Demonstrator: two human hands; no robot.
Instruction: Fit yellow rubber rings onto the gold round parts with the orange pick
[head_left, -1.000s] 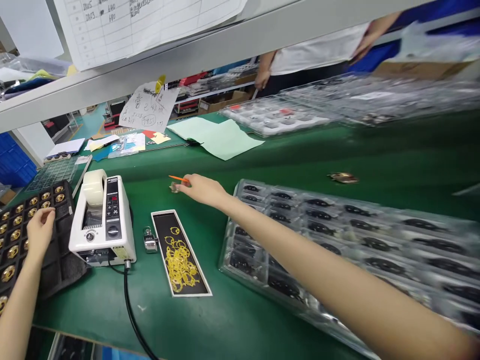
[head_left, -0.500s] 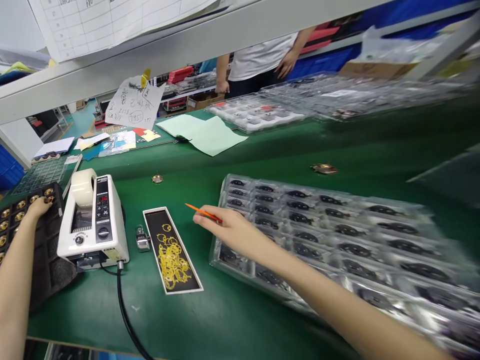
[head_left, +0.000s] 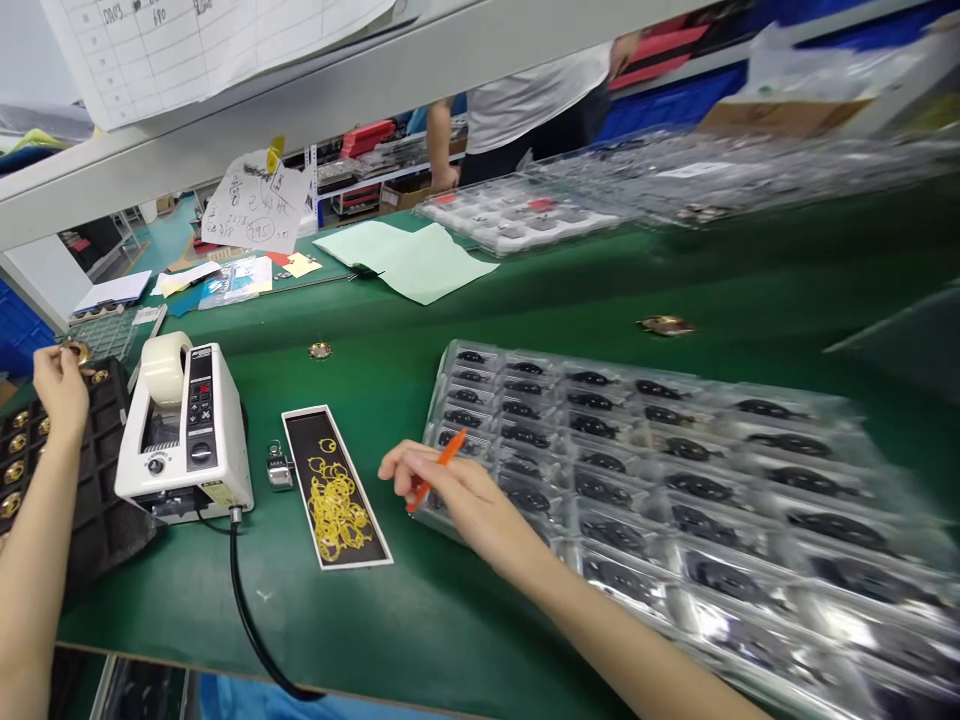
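My left hand (head_left: 63, 390) pinches a round gold-coloured part (head_left: 78, 350) above the far edge of a black compartment tray (head_left: 112, 500). Several similar gold parts sit in that tray's pockets. In the middle, my right hand (head_left: 457, 490) has its fingers closed round a slim orange pointed stick (head_left: 442, 465); its exact kind I cannot tell. Left of this hand lies a narrow white-rimmed tray (head_left: 346, 460) with a heap of thin yellow rings (head_left: 334, 510). Beneath and beside my right forearm is a clear plastic blister tray (head_left: 559, 380) of dark oval parts.
A white tape dispenser (head_left: 214, 460) with a black cable stands between the left tray and the ring tray. Beside it lies a small metal counter (head_left: 279, 468). Two shiny parts (head_left: 320, 350) (head_left: 666, 325) lie farther back. A shelf beam (head_left: 300, 110) crosses above; a person (head_left: 525, 110) stands beyond.
My left hand has risen from the black tray with a gold part. My right hand has turned the orange stick from pointing left to slanting upright, and sits slightly lower.
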